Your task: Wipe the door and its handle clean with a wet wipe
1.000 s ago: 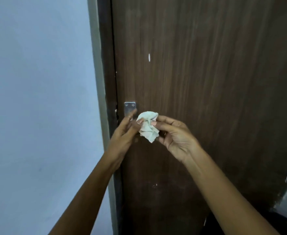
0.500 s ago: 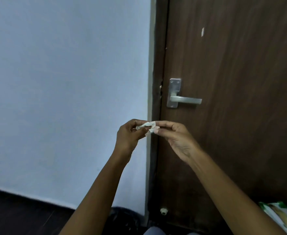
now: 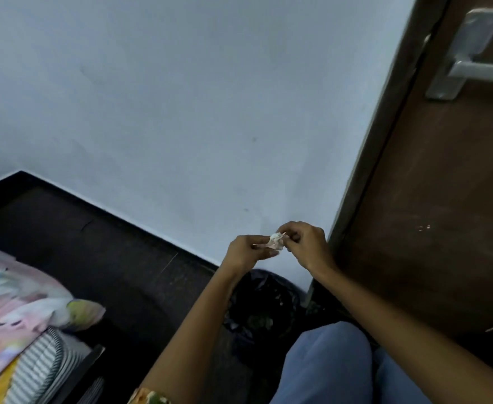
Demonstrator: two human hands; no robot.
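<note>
Wipe (image 3: 276, 241) sits crumpled into a small wad between your two hands, held out in front of you and low. Your left hand (image 3: 246, 252) has its fingers curled in and pinches the wad's left side; a thin pale edge of the wipe pokes out to the left past those fingertips. Your right hand (image 3: 306, 246) is curled over from the other side, thumb and fingers closed on the wad's right side, so both hands grip the same bit of cloth and their fingertips nearly meet over it.

You hold the wipe in front of the pale wall (image 3: 181, 97), just left of the door frame (image 3: 385, 118), and well below the handle (image 3: 469, 58). The door (image 3: 443, 199) fills the right side of the view, dark brown, with a few small light specks at about the height of your hands. The handle is a silver lever on a rectangular plate at the top right, its lever running off the right edge. Neither hand touches door or handle.

Right under your hands, on the dark floor (image 3: 93, 258), stands a bin (image 3: 264, 304) lined with a black bag, set against the wall beside the foot of the frame. Your knee (image 3: 326, 360), in blue cloth, is near the bin at the bottom. At the far left lies a pastel pillow (image 3: 20, 304) on striped bedding (image 3: 38, 371).
</note>
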